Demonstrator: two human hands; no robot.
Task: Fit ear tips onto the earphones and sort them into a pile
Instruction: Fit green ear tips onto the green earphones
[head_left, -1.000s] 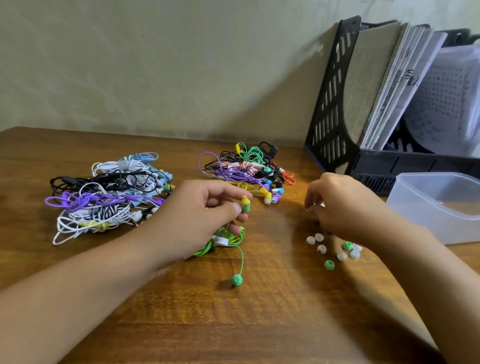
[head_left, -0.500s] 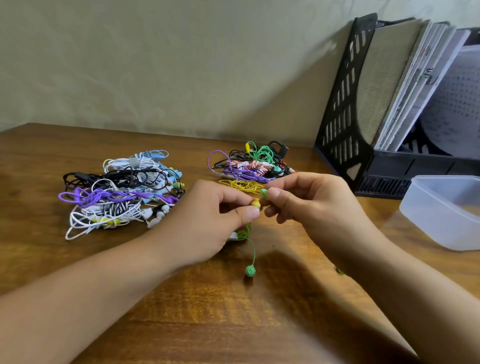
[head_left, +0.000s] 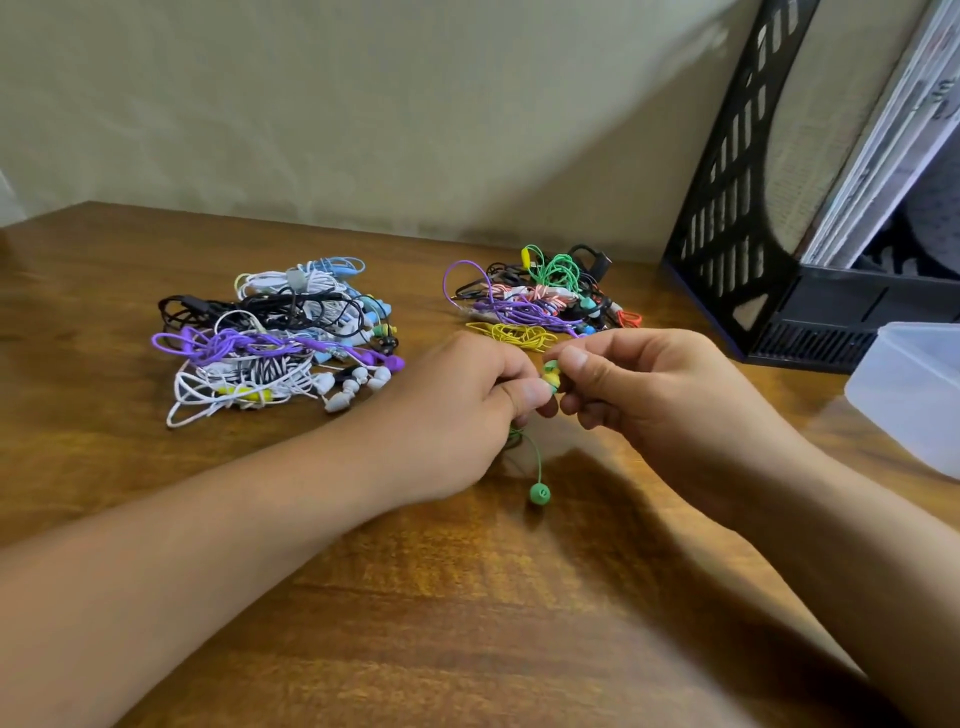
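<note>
Here the fitting step is in hand: the left hand (head_left: 467, 410) pinches the yellow-green earbud (head_left: 550, 375) at its fingertips, and the right hand (head_left: 644, 389) pinches a green ear tip against it, fingers curled tight, the two meeting just above the desk (head_left: 467, 597). The other earbud (head_left: 540, 492) dangles on its green cord below the left fingers. Next, probably, comes a firm push or twist to seat the tip, then a reach left to the pile (head_left: 275, 338) beyond the knuckles.

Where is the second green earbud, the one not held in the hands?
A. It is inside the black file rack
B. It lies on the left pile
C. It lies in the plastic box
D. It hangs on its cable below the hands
D: the earbud hangs on its green cable under the left hand and right hand.
</note>
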